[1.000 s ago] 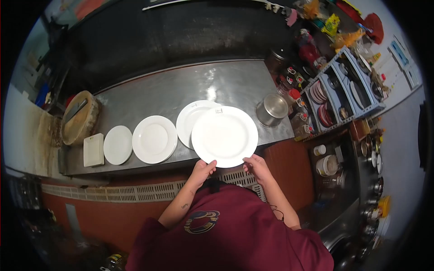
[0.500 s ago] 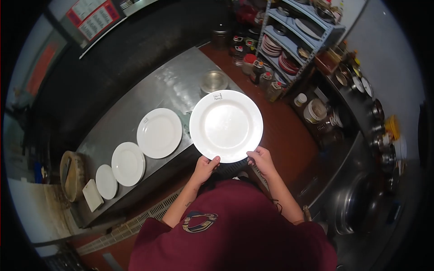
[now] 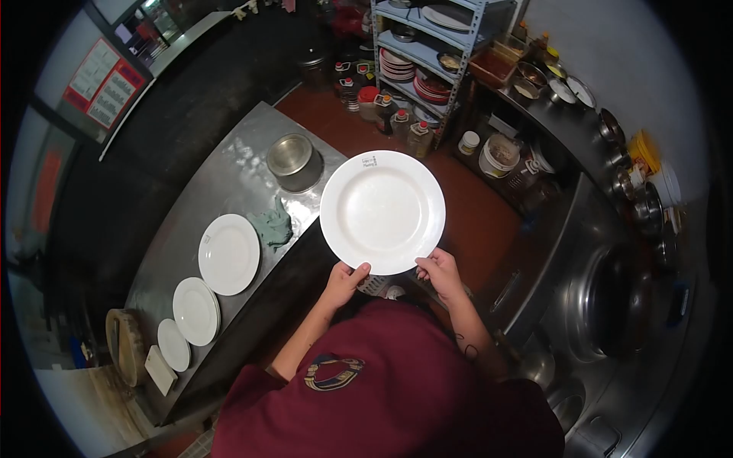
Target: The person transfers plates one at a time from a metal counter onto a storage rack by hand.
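A round white plate (image 3: 382,212) with small dark lettering on its far rim is held out in front of my body. My left hand (image 3: 347,281) pinches its near left rim, thumb on top. On the near right rim my right hand (image 3: 439,271) grips it the same way. The fingers beneath the plate are mostly hidden. To the left, on a steel table (image 3: 191,179), lie a large white plate (image 3: 229,254), a short stack of white plates (image 3: 196,311) and a smaller white plate (image 3: 174,345). A green cloth (image 3: 273,224) is crumpled beside the large plate.
A round metal pot (image 3: 295,162) stands at the table's far end. A chopping block (image 3: 124,347) and a white rectangular block (image 3: 161,371) are at its near end. Ahead are bottles (image 3: 401,122) and a shelf rack (image 3: 427,53). A steel counter (image 3: 565,229) runs along the right.
My view has turned to the right, so the table and its plates sit further left. The green cloth and the pot now show fully. Both hands keep their hold on the plate.
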The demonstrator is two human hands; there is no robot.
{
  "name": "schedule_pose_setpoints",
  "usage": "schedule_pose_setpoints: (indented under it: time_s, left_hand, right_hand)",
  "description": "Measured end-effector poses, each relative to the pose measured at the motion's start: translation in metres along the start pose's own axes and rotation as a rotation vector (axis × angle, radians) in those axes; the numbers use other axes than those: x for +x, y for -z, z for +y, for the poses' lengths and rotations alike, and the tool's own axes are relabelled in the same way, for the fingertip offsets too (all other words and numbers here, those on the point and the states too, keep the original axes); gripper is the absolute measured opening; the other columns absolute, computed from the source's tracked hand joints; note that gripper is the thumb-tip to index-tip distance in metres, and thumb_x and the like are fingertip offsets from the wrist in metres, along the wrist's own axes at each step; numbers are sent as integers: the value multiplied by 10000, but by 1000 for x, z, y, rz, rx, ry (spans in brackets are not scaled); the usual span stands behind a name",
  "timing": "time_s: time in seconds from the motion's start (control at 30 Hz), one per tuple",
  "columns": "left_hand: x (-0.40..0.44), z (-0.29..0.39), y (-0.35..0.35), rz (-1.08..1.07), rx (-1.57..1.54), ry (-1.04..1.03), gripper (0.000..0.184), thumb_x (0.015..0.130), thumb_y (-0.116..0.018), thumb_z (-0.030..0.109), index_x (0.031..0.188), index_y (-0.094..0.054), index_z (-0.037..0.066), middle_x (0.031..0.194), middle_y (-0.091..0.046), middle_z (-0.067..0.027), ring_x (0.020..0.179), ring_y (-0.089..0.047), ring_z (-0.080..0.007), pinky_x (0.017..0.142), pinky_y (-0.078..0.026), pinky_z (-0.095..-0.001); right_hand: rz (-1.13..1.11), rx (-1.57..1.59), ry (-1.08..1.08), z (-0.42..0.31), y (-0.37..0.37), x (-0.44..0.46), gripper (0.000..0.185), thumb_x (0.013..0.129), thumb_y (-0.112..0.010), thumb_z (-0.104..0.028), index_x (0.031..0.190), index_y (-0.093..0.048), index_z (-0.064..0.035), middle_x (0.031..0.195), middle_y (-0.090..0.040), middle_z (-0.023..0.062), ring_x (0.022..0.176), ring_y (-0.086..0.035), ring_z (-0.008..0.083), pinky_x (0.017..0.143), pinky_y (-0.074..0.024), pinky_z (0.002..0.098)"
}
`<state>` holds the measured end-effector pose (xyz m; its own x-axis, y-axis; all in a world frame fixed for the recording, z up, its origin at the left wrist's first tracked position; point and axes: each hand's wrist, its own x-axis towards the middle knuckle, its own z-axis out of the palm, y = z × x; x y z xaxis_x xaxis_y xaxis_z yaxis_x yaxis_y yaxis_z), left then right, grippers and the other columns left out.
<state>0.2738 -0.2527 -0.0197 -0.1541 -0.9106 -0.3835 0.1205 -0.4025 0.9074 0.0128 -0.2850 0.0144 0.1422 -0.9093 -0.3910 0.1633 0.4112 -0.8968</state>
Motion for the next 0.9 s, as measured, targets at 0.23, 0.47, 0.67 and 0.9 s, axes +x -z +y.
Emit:
schedule_pose_setpoints:
  time_s: [0.23, 0.47, 0.67, 0.9]
  left_hand:
    - [23, 9, -37, -44, 15, -24, 323, 948, -669, 302, 1034, -666, -10, 844, -648, 4, 723, -535, -66, 649, -432, -243]
    - [45, 19, -36, -74, 89, 22, 279, 956, -662, 300, 893, -650, 28, 747, -590, 36, 642, -488, -48, 588, -395, -228]
    - [82, 35, -33, -93, 99, 36, 270, 964, -647, 292, 843, -633, 51, 716, -571, 38, 621, -466, -46, 573, -375, -222]
    - [167, 63, -35, -230, 115, -2, 266, 960, -649, 260, 885, -657, 6, 722, -592, 28, 642, -500, -63, 599, -406, -240]
  right_hand:
    - [60, 28, 24, -1, 35, -1, 83, 870, -647, -69, 916, -654, 0, 732, -622, 23, 604, -557, 72, 561, -448, 208]
    - [70, 30, 28, 4, 46, 20, 99, 871, -655, -97, 925, -654, -14, 721, -630, 23, 610, -568, 68, 564, -440, 197]
    - [113, 84, 26, -8, 42, 48, 92, 876, -666, -108, 908, -650, -23, 715, -621, 11, 611, -558, 63, 562, -433, 199]
    - [324, 6, 9, -53, 45, 94, 202, 902, -684, -213, 901, -662, -12, 702, -593, 1, 592, -525, 59, 534, -413, 209]
